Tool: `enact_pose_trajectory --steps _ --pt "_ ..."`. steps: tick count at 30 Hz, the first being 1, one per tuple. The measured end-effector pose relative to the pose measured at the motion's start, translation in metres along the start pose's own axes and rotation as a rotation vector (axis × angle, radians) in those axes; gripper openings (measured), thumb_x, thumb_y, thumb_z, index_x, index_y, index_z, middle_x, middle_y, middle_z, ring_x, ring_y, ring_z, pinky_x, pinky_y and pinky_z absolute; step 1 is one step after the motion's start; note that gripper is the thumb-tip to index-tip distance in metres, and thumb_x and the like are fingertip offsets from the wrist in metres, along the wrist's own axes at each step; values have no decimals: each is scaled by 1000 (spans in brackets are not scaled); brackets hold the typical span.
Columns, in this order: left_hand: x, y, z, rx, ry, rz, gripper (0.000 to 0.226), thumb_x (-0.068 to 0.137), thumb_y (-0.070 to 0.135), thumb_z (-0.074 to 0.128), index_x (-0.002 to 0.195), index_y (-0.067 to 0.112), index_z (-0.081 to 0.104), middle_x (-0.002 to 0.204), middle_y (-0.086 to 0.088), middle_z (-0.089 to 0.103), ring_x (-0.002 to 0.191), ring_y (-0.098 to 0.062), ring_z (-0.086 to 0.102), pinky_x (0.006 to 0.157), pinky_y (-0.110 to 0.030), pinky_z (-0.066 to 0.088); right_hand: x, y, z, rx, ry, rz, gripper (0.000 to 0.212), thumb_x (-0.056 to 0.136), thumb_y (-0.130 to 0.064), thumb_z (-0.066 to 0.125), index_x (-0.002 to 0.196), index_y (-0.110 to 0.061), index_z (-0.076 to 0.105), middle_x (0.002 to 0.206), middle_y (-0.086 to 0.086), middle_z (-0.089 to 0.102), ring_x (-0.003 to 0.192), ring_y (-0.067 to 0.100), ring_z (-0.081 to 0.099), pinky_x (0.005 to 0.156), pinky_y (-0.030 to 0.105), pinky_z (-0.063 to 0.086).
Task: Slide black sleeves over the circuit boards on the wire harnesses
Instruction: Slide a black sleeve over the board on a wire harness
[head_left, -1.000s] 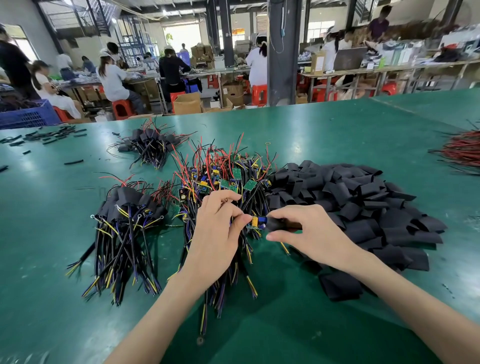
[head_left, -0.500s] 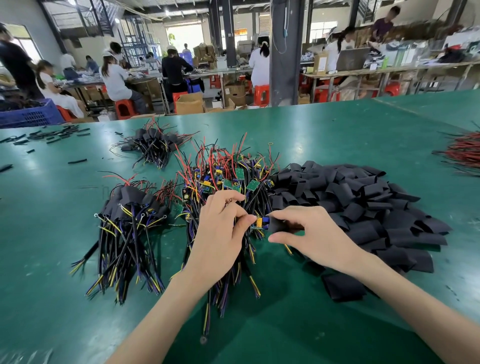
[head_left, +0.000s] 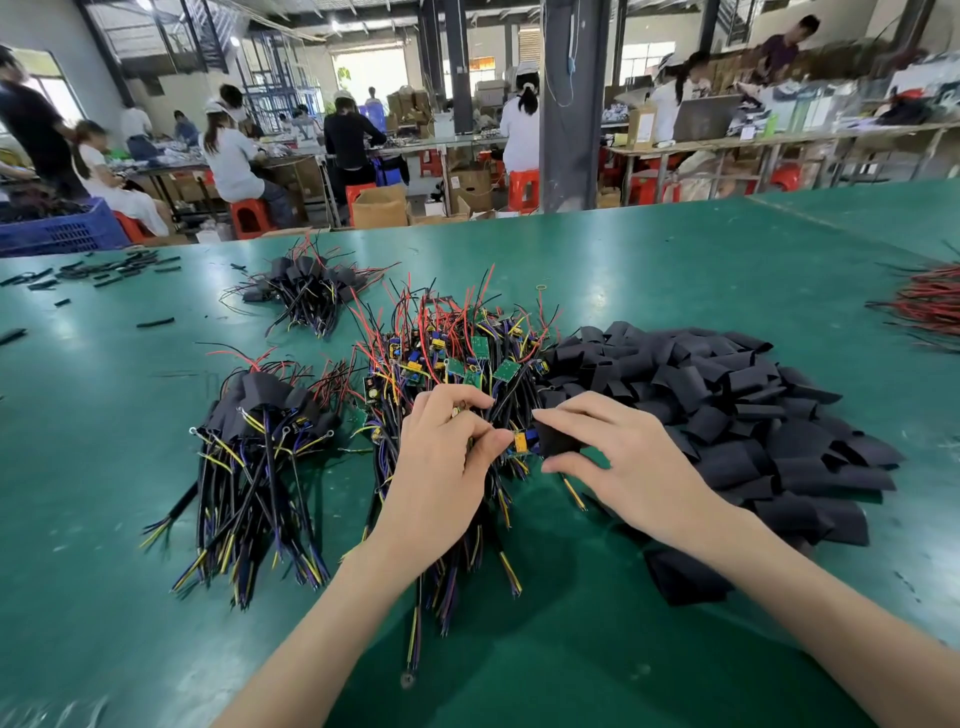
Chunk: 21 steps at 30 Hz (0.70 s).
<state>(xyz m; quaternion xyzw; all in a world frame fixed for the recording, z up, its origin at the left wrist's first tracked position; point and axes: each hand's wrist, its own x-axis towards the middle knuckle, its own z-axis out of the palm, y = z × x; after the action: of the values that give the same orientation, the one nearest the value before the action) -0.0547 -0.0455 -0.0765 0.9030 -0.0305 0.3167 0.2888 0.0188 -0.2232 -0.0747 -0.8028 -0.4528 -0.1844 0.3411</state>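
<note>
Head view: the left hand (head_left: 447, 467) pinches a small green circuit board with yellow and blue parts (head_left: 521, 444) at its wired end, its fingers (head_left: 467, 402) curled in tight. The right hand (head_left: 644, 467) grips a short flat black sleeve (head_left: 558, 439) between thumb and forefinger, with the sleeve's mouth right at the board's free end. Whether the board has entered it I cannot tell.

Both are held low over the green counter (head_left: 649, 270), in front of the heap of bare multicoloured wire harnesses (head_left: 447, 358). The pile of loose black sleeves (head_left: 727, 405) lies to the right and a bundle of sleeved harnesses (head_left: 260, 415) to the left.

The step looks like the start of a slide-on. Next, the sleeve likely needs pushing leftward along the board, its mouth kept open, while the left hand holds steady.
</note>
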Motion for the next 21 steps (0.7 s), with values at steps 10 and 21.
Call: enact_pose_trajectory --steps 10,21 --pt "-2 1 1 31 46 50 21 86 23 61 73 7 62 110 -2 56 104 -21 46 93 -41 35 2 -3 0 53 -55 31 39 75 -23 77 111 -10 69 97 -5 61 85 10 55 82 24 42" --pt "-5 4 7 14 26 58 17 87 19 62 73 10 58 110 1 54 103 -16 44 91 -31 28 1 -6 0 59 -139 -13 40 79 -24 73 113 -5 66 96 3 63 77 4 48 74 10 35"
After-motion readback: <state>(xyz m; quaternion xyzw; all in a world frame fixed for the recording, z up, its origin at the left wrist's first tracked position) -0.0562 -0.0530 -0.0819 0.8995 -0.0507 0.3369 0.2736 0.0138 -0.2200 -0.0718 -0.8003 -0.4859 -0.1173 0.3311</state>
